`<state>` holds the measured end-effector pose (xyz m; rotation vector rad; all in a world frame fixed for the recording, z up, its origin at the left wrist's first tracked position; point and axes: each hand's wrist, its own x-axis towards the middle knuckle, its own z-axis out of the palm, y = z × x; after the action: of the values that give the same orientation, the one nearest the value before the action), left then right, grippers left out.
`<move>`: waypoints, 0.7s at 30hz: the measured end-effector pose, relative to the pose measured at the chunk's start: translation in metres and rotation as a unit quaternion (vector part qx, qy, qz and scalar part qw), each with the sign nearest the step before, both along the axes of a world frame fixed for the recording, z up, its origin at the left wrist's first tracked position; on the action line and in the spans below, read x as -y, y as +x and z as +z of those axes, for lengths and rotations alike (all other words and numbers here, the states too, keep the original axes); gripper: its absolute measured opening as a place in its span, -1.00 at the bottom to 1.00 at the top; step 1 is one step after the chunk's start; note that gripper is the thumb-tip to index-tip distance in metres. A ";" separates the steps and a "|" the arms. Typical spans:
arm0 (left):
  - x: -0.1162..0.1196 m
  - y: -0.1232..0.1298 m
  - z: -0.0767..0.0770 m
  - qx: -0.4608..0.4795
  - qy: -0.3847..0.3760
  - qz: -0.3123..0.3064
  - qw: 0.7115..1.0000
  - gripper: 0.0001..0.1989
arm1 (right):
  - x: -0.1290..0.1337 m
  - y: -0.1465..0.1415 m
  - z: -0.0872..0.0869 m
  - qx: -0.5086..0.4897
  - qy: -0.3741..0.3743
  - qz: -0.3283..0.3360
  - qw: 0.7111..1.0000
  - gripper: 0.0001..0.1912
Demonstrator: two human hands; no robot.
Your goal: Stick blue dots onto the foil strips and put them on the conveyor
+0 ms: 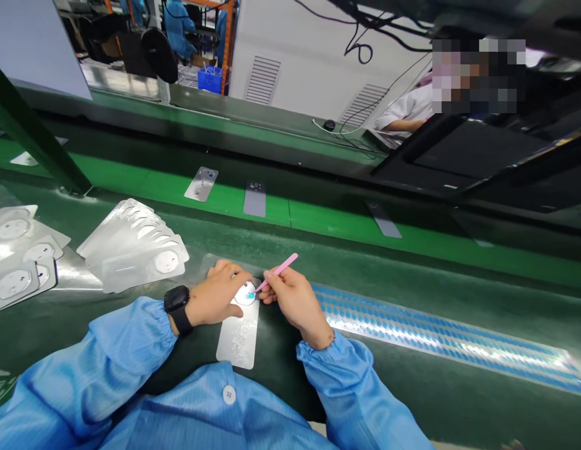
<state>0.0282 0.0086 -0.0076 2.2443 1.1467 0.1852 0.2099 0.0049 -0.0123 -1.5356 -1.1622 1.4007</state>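
the left grip (218, 295) is resting half-open on a thin, light metal plate (237, 334), best held by its edges; the right grip (294, 306) is pinching pink tweezers (281, 269).

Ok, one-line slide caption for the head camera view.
Right hand brings pink tweezers to a round label on a silver sheet steadied by the left hand.

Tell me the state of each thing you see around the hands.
left hand, resting on silver card
right hand, gripping pink tweezers
pink tweezers, tips at round white patch
silver card, lying flat under the hands
card stack, fanned, overlapping
blue-dotted strip, lying flat
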 end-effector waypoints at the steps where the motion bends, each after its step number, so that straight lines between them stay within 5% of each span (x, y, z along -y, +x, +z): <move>1: 0.000 0.000 0.000 -0.003 -0.002 0.000 1.000 -0.39 | -0.002 0.000 -0.004 0.007 -0.003 -0.001 1.000 -0.65; 21: 0.000 0.002 0.009 -0.024 -0.022 0.001 0.999 -0.42 | -0.004 0.002 -0.011 0.043 -0.010 -0.006 0.999 -0.79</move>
<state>0.0302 0.0089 0.0010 2.2206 1.1673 0.1060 0.2118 0.0093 -0.0230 -1.6291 -1.1913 1.3537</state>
